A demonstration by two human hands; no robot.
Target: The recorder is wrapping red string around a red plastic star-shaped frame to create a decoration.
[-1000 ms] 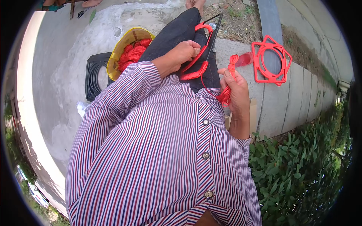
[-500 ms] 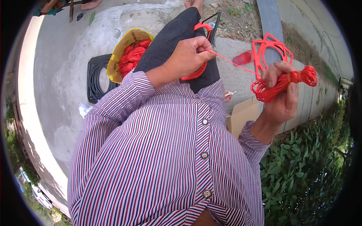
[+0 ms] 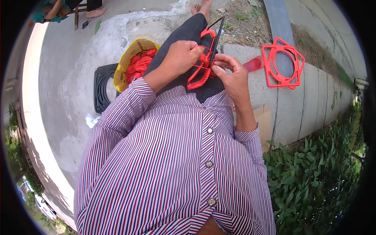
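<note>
Over my lap, a red frame with a curved, cord-wrapped edge (image 3: 200, 83) leans against a thin black frame (image 3: 212, 47). On the near side of it, my left hand (image 3: 181, 58) is closed in a pinch on a red cord (image 3: 202, 67). The cord loops across the opening of the frame. My right hand (image 3: 234, 76) is at the frame's right side, thumb and fingertips closed on red cord there. Partly hidden behind the strands, a red clump shows between the two hands; whether it is the cord bundle I cannot tell.
A yellow bag (image 3: 118, 76) of red cord stands left of my leg, beside a stack of black frames (image 3: 102, 105). Red frames (image 3: 267, 66) and a red bottle (image 3: 253, 64) lie right. A cardboard piece (image 3: 263, 119) sits near my right forearm. Another person's foot (image 3: 96, 12) shows far left.
My right hand has moved left and inward from the far right to the frame on my lap. The cord bundle it held up no longer shows there. My left hand has shifted slightly left.
</note>
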